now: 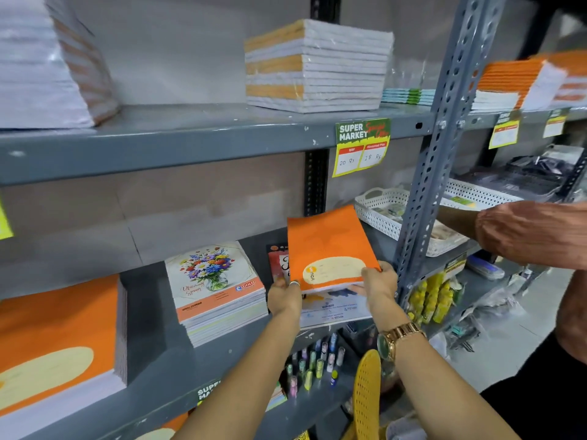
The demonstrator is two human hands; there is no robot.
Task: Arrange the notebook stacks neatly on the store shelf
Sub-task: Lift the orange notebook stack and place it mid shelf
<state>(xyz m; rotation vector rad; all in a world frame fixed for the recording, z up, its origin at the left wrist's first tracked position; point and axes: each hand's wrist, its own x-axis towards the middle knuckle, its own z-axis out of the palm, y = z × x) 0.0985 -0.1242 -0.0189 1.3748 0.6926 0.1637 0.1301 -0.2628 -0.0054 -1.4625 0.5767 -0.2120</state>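
I hold a small stack of orange notebooks (327,246) with a cream label, tilted up at the back, over a low pile of printed notebooks (333,309) on the grey middle shelf (149,312). My left hand (284,295) grips the stack's near left corner, and my right hand (379,281) grips its near right corner. To the left sits a stack of flower-cover notebooks (216,290). A tall orange notebook stack (57,338) fills the far left of the shelf.
The upper shelf carries a wrapped white and orange notebook stack (314,65), another stack at far left (47,65) and thin teal books (408,96). A perforated steel upright (425,198) stands right of my hands. Another person's arm (533,233) reaches over white baskets (384,211).
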